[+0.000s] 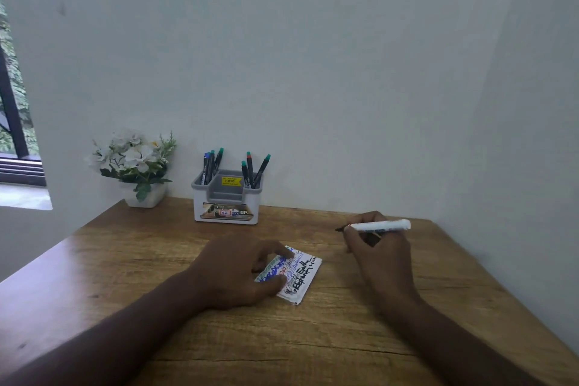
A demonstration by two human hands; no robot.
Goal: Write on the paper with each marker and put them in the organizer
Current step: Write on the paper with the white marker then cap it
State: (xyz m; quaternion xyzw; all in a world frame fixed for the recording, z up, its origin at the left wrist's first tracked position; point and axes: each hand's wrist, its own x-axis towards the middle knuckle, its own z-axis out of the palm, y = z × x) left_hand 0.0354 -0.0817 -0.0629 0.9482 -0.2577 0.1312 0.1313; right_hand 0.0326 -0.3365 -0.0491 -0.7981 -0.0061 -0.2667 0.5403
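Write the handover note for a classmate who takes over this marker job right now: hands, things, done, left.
Left hand: flat on the paper, pinning it to the table.
Right hand: holds a white marker off the paper, dark tip pointing left; cap state unclear.
Organizer: at the back by the wall, pens standing in its left and right compartments.
Done: paper carries blue, red and black scribbles.
Left: write with this marker if not yet done, then stand it in the organizer. No other loose marker is in view.
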